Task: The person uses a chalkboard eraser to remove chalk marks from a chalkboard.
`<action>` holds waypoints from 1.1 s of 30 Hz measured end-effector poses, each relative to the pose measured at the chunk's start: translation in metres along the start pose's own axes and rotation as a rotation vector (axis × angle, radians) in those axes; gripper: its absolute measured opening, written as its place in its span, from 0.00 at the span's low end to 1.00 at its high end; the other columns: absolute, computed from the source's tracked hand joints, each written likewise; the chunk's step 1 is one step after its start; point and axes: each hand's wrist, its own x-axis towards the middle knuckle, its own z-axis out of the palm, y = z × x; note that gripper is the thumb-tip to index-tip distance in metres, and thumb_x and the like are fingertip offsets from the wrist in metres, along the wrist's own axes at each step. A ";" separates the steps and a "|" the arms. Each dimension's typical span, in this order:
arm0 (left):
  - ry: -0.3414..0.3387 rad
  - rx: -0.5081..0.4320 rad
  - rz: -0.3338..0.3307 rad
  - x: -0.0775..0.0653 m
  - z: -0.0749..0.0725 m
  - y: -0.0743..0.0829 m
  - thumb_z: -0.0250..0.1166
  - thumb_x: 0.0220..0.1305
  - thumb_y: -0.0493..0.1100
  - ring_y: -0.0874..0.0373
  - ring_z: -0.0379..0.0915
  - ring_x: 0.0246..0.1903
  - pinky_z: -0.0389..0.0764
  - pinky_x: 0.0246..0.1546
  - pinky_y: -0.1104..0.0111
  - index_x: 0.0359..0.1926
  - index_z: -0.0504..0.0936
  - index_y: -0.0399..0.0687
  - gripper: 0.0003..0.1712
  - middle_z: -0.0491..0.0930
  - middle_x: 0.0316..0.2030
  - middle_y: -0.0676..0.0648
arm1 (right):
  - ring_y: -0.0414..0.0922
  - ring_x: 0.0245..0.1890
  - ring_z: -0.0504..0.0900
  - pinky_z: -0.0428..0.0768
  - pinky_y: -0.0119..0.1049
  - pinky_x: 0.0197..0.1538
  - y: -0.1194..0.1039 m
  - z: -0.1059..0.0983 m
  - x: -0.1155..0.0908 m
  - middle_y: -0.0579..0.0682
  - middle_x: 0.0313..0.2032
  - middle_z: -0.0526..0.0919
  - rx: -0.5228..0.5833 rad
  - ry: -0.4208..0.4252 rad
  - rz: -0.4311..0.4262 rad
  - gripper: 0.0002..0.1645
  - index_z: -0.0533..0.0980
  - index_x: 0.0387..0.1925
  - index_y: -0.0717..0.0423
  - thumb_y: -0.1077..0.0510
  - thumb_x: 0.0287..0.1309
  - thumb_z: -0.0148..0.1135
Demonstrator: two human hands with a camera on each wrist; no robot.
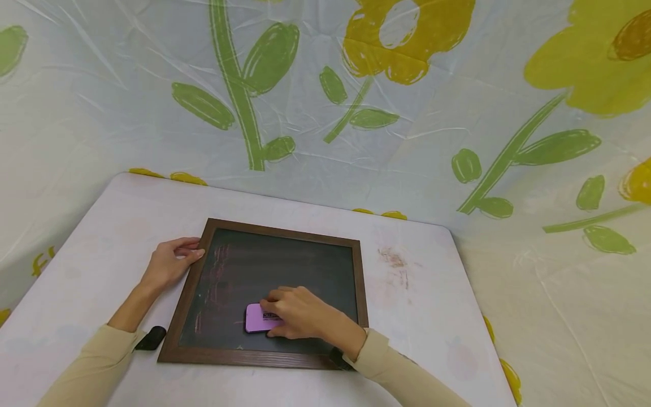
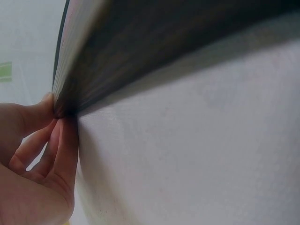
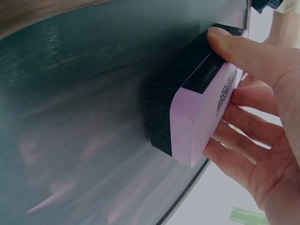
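Note:
A framed chalkboard [image 1: 285, 271] lies on the white table, with reddish chalk smears along its left side. At the board's left edge my left hand [image 1: 170, 263] pinches the brown wooden frame [image 1: 185, 294], thumb and fingers meeting at its border in the left wrist view. My right hand [image 1: 302, 311] grips a purple chalkboard eraser [image 1: 256, 317] over the lower middle of the board. Seen from the right wrist, the eraser's black felt side [image 3: 161, 103] faces the dark surface, with the thumb on one long side and the fingers on the other.
The white table [image 1: 417, 339] has rounded corners, and a reddish-brown chalk smudge [image 1: 393, 259] marks it right of the board. A sheet with flowers [image 1: 315, 186] hangs behind the table and along its sides.

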 end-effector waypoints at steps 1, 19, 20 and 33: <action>0.001 -0.002 0.001 0.000 0.000 0.000 0.66 0.73 0.43 0.32 0.80 0.52 0.73 0.56 0.41 0.64 0.75 0.26 0.28 0.81 0.55 0.26 | 0.37 0.42 0.83 0.79 0.24 0.39 -0.001 0.000 0.002 0.45 0.44 0.85 -0.002 -0.001 -0.004 0.29 0.83 0.53 0.49 0.37 0.57 0.74; 0.002 0.003 0.003 0.001 0.002 -0.003 0.66 0.73 0.43 0.33 0.80 0.52 0.74 0.56 0.41 0.64 0.75 0.27 0.28 0.81 0.54 0.27 | 0.35 0.42 0.81 0.78 0.22 0.37 -0.016 -0.001 0.035 0.42 0.44 0.85 -0.033 -0.036 -0.049 0.28 0.83 0.53 0.46 0.35 0.58 0.73; 0.002 0.004 0.002 0.001 0.002 -0.003 0.66 0.73 0.43 0.33 0.80 0.51 0.74 0.56 0.41 0.64 0.75 0.27 0.28 0.81 0.54 0.27 | 0.35 0.42 0.81 0.78 0.22 0.37 -0.017 -0.001 0.035 0.42 0.45 0.85 -0.035 -0.040 -0.048 0.29 0.82 0.54 0.46 0.35 0.58 0.73; 0.001 -0.006 0.000 -0.001 0.001 0.000 0.67 0.72 0.43 0.32 0.79 0.53 0.73 0.56 0.41 0.64 0.76 0.27 0.27 0.81 0.54 0.27 | 0.36 0.45 0.82 0.80 0.23 0.39 -0.010 -0.002 0.015 0.43 0.47 0.85 -0.062 -0.032 -0.028 0.32 0.82 0.58 0.46 0.35 0.58 0.73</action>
